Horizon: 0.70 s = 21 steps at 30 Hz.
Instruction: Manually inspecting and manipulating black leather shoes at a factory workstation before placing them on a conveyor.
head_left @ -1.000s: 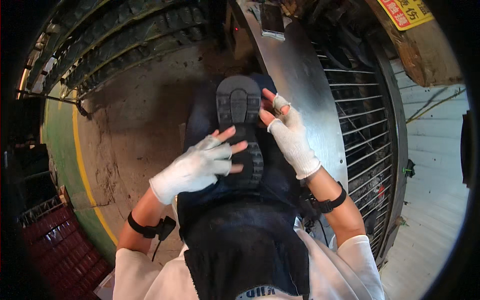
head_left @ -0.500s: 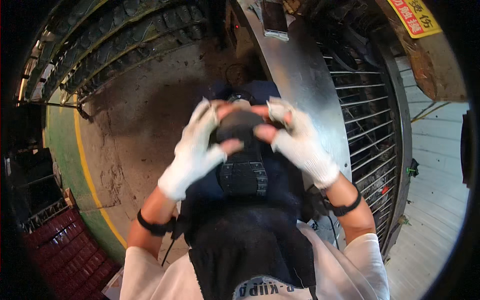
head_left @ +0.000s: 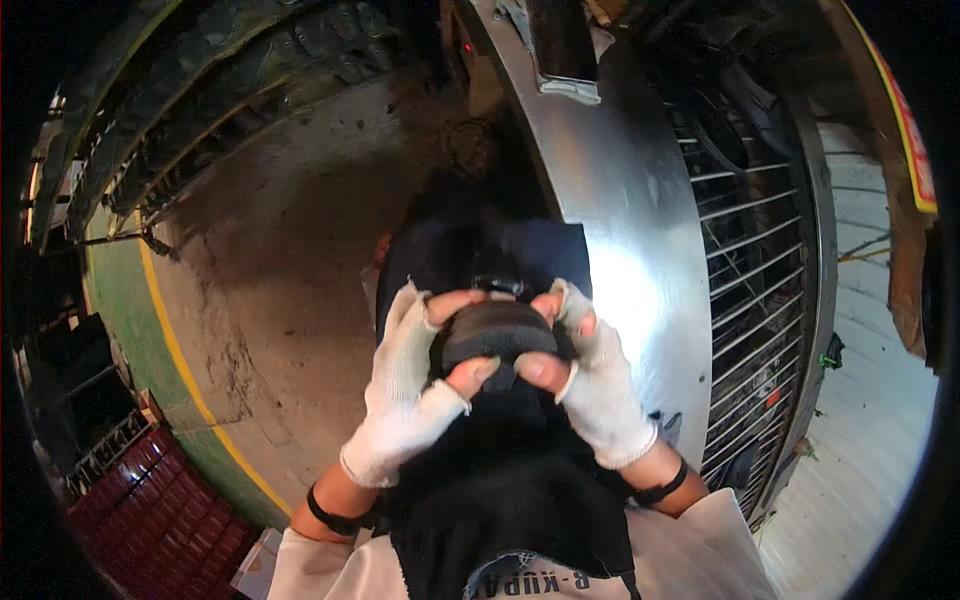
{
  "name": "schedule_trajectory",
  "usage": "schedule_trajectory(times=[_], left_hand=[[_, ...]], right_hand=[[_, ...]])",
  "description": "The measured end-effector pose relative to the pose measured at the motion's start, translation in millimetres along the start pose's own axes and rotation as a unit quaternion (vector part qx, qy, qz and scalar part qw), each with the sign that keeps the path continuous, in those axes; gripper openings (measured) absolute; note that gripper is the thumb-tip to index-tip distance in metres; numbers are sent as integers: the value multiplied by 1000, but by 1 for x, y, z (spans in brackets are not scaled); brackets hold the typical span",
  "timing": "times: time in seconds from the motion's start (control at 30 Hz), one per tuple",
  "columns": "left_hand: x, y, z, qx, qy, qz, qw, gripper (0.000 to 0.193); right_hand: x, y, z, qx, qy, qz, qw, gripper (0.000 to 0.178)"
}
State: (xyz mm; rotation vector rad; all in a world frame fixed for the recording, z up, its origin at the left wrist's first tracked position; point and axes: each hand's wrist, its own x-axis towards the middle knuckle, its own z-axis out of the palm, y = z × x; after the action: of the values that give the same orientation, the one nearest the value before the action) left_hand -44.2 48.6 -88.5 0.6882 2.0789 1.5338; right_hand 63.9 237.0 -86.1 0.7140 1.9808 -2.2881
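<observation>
A black shoe with a thick ribbed rubber edge (head_left: 500, 333) is held between both hands above my lap. My left hand (head_left: 408, 370), in a white fingerless glove, grips its left side, fingers over the far edge and thumb pressed on the near edge. My right hand (head_left: 592, 368), gloved the same way, holds the right side in a matching grip. Both thumbs almost meet at the near edge. A dark glossy part (head_left: 497, 283) shows just beyond the fingertips. Most of the shoe's underside is out of sight.
To my right runs a metal bench (head_left: 640, 190), with a dark block on white cloth (head_left: 565, 60) at its far end. Beyond it stands a barred metal rack (head_left: 755, 250). Racks of dark shoes (head_left: 230, 70) stand far left. Dark red stacked pieces (head_left: 165, 500) lie lower left.
The shoe has come nearer to my body and tilted, so its patterned tread no longer shows and the ribbed edge does. Both hands came nearer with it, still gripping.
</observation>
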Motion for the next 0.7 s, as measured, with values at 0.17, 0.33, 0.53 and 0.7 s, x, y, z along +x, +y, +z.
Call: schedule_trajectory(times=[0.17, 0.33, 0.53, 0.7], left_hand=[[18, -4, -2, 29, -11, -24, 999, 53], [29, -17, -11, 8, -41, -63, 997, 54], [48, -15, -25, -149, -134, -163, 966, 84], [37, -30, -35, -13, -185, -18, 982, 116]], right_hand=[[17, 9, -1, 35, 3, -3, 999, 53], [41, 16, -7, -47, -30, -71, 996, 55], [56, 1, -20, -50, -34, -28, 998, 64], [44, -5, -17, -141, -119, -92, 979, 79]])
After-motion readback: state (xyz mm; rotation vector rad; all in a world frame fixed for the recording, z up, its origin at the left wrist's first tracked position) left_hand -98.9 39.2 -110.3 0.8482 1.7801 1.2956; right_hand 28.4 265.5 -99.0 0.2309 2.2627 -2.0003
